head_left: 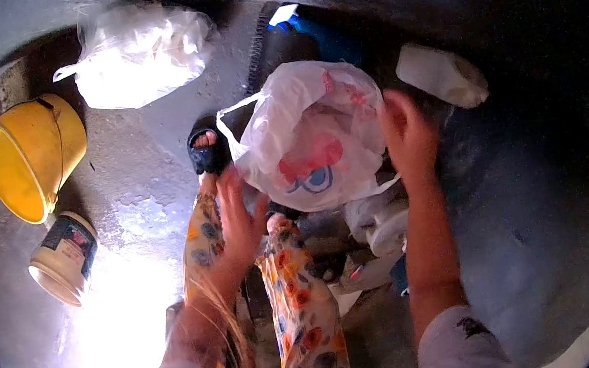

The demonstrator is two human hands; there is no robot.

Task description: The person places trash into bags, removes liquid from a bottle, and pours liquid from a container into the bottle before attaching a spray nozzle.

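Observation:
A white plastic bag (331, 122) with red and blue print stands in front of my feet, its mouth open and handles spread to either side. My left hand (239, 210) is beside the bag's lower left edge, fingers apart, slightly blurred, with nothing in it. On the other side, my right hand (407, 130) is at the bag's right rim; its fingers are bent and partly hidden, so whether it grips the plastic is unclear.
A yellow bucket (70, 140) and a labelled tub (68, 257) lie at the left. Another filled white bag (141, 55) is at the top. A white jug (441, 75) lies at the right, a blue bottle (327, 40) behind the printed bag, and several containers (390, 233) below it.

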